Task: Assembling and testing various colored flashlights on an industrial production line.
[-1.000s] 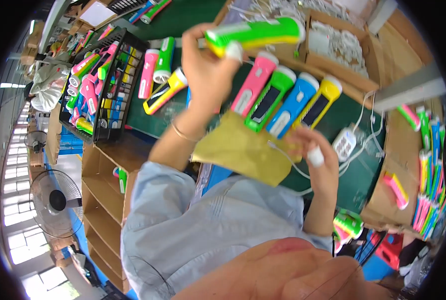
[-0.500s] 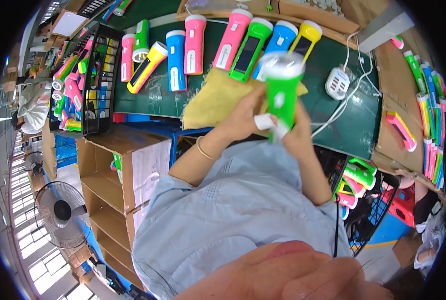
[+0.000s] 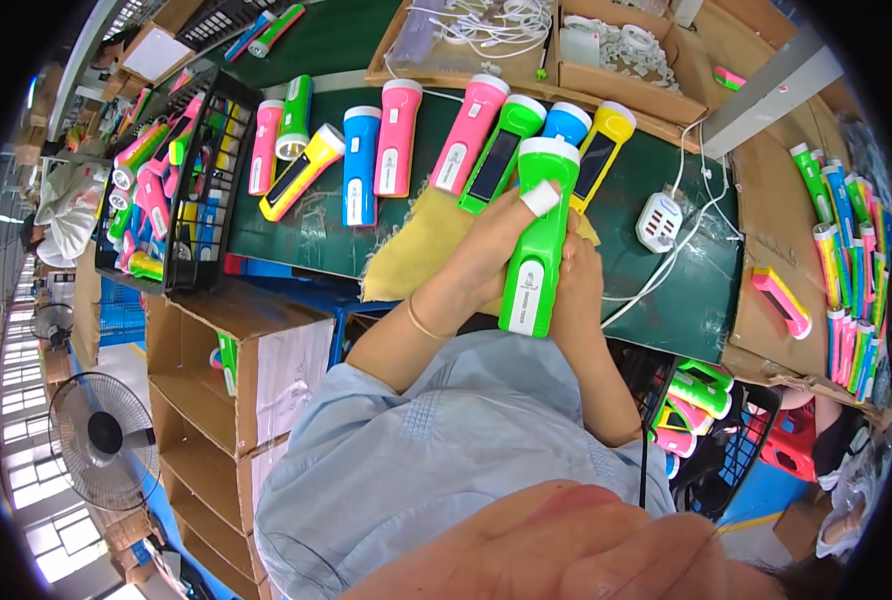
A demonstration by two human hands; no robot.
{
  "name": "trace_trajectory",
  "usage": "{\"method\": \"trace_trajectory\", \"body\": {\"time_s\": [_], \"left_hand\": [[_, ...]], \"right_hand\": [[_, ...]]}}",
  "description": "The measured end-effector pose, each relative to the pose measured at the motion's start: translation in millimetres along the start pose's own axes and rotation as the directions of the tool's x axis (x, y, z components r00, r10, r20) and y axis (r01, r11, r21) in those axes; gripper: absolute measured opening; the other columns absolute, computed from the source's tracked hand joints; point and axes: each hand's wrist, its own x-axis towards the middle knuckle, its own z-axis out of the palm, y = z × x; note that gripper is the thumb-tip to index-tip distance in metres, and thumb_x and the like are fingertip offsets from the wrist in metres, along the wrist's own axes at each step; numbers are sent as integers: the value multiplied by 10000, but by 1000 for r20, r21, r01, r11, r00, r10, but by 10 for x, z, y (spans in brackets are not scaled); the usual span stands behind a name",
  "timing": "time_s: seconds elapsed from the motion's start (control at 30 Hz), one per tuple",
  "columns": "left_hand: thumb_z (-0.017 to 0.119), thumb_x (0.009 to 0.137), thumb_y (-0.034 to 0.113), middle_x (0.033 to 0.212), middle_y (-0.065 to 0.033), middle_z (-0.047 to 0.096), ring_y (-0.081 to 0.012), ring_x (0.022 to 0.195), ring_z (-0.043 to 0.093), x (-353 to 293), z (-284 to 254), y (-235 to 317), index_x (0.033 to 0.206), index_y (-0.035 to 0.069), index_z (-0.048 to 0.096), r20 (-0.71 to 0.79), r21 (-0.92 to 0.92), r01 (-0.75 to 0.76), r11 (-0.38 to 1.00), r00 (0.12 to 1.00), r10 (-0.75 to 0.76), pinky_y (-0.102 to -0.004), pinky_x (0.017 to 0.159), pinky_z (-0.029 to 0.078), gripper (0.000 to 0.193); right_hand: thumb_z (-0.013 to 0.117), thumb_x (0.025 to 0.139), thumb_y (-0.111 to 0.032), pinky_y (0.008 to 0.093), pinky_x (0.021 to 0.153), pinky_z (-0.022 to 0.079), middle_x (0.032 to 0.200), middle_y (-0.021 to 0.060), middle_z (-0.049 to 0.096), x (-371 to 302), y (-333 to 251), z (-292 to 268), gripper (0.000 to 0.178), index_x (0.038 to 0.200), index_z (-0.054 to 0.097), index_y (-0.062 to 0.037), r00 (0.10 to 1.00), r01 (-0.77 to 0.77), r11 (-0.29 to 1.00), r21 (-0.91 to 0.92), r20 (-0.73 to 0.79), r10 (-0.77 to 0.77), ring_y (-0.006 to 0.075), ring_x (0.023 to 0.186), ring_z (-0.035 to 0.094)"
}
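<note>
A green flashlight [image 3: 529,290] with a white rim stands out in front of my chest, head end away from me and its white label panel facing up. My left hand [image 3: 491,240] is closed round its left side, the thumb, wrapped in white, lying on the neck. From the right, my right hand [image 3: 580,280] grips the body, its fingers partly hidden behind it. Beneath my hands lies a yellow cloth [image 3: 416,245]. Just beyond are a blue flashlight [image 3: 568,122], partly covered by the held one, and a yellow flashlight [image 3: 602,150] with a dark panel.
Pink, blue, green and yellow flashlights line the green bench [image 3: 306,235]. A black crate [image 3: 171,262] full of flashlights is at left, above a cardboard shelf [image 3: 201,400]. A white power strip [image 3: 660,222] with cords lies right. Cartons [image 3: 626,88] of cables and small parts stand behind.
The green flashlight has turned in my hands, so its label panel now faces up, and its blur is gone. The bench sits lower in the picture as the view shifted.
</note>
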Motion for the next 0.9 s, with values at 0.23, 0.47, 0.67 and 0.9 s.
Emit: {"method": "trace_trajectory", "body": {"time_s": [0.23, 0.47, 0.67, 0.9], "left_hand": [[496, 825, 151, 806, -127, 571, -215, 643, 597, 136, -200, 13, 1021, 41, 476, -111, -76, 90, 993, 989, -98, -342, 561, 522, 226], [704, 691, 88, 1121, -249, 465, -348, 1027, 497, 210, -151, 565, 1235, -61, 308, -5, 797, -407, 446, 734, 679, -374, 899, 399, 690], [623, 773, 197, 1113, -318, 427, -428, 1049, 426, 368, -424, 605, 1164, -124, 337, 186, 971, -231, -55, 595, 782, -425, 924, 353, 581], [673, 673, 115, 1054, -313, 418, -443, 978, 448, 270, -159, 541, 1053, -113, 397, 26, 995, 54, -79, 644, 765, -440, 850, 404, 523]], "right_hand": [[573, 750, -109, 383, 590, 477, 837, 133, 526, -37, 9, 36, 283, 1022, 536, -38, 993, -115, 992, 58, 41, 112, 327, 715, 568], [580, 781, 47, 219, 691, 461, 823, 75, 599, 7, 122, -352, 205, 966, 616, -35, 953, -287, 788, 545, 84, 290, 129, 762, 589], [544, 853, -51, 175, 689, 406, 897, 27, 612, 51, 70, -632, 185, 1011, 614, 16, 860, -511, 520, 684, 400, 317, 74, 767, 528], [603, 811, -36, 200, 704, 429, 882, 36, 627, 78, 52, -605, 163, 961, 642, 16, 882, -470, 507, 723, 369, 291, 86, 782, 551]]}}
